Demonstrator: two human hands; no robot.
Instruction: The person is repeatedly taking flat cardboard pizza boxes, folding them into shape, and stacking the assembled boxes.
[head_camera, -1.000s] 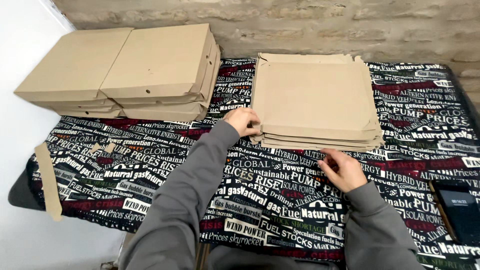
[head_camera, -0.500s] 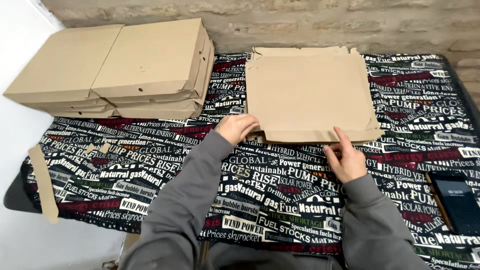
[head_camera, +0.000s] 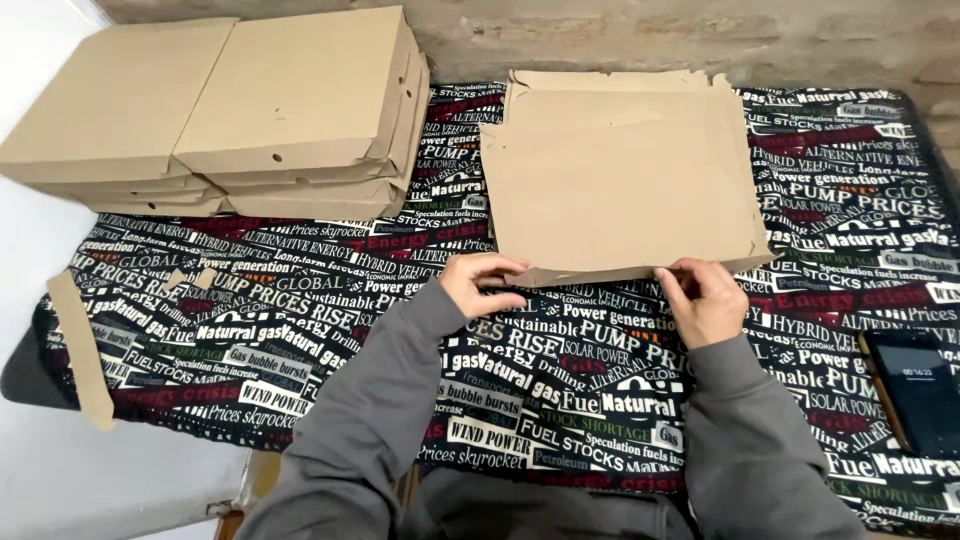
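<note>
You have two stacks of folded brown cardboard boxes (head_camera: 215, 110) side by side at the bench's far left. A pile of flat brown box blanks (head_camera: 625, 170) lies far centre (its near edge lifted). A dark phone screen (head_camera: 915, 390) sits at the right edge.

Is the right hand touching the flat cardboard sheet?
Touching. The head view shows the right hand pinching the near edge of the cardboard sheet, fingers pressed on it with no gap.
</note>
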